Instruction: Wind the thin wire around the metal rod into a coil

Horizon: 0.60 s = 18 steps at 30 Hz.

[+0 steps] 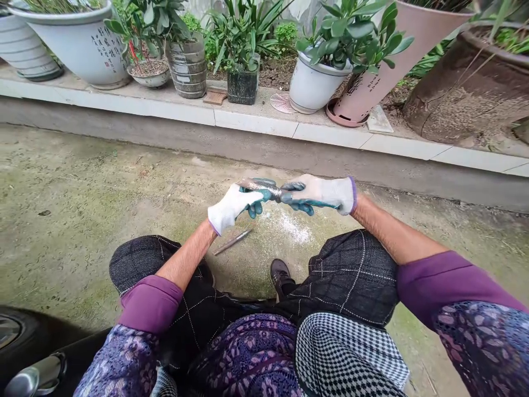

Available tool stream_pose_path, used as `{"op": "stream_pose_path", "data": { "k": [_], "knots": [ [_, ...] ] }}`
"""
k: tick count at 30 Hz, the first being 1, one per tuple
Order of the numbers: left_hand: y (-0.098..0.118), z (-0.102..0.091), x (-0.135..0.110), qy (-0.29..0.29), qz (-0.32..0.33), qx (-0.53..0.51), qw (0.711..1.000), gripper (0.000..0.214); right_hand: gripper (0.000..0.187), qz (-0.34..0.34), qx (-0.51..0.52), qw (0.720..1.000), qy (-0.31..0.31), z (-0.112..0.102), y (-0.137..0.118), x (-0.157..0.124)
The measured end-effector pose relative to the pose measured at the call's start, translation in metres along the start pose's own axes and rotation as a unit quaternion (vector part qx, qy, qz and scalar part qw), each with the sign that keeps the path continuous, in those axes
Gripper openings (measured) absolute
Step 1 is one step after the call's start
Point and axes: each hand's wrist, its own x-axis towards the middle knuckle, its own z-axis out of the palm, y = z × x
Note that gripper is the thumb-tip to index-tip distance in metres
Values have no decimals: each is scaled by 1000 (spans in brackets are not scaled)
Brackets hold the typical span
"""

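Observation:
Both my hands wear white gloves with teal-coated palms and fingers. My left hand is closed round a short rod-like thing with a shiny, silvery, wire-like surface. Part of it lies along the left palm, and its exact kind is hard to make out. At its right end the fingers of my right hand pinch the dark tip. The two hands are close together, held out over the ground beyond my knees. Below them on the concrete lies a thin, pointed metal chisel.
White powder or chips are scattered on the ground below my hands. Ahead runs a low tiled ledge with several potted plants, among them a white pot. A dark object with a metal cylinder is at lower left.

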Motion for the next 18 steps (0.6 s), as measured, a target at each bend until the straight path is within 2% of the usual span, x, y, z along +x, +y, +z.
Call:
{"op": "stream_pose_path", "data": {
  "k": [2,4,5,7,11,15,18],
  "knots": [
    [-5,1,5,48,-20,-23,998,41,31,-23,-122,985,122,6,-7,2],
    [-8,2,8,86,-38,-57,994,38,29,-47,-252,943,210,13,-13,3],
    [-8,2,9,96,-42,-73,992,38,29,-55,-306,922,232,15,-15,3],
    [-7,3,10,90,-46,-93,991,39,31,-61,-381,892,236,19,-17,4],
    [-6,8,5,39,-76,-102,991,34,34,-45,-444,867,222,19,-12,6],
    [-4,15,-3,54,-58,-97,992,19,37,-32,-441,864,240,12,-3,8],
    [-3,19,-7,50,-51,-86,994,14,35,-21,-403,883,239,9,-2,10]
  ]
}}
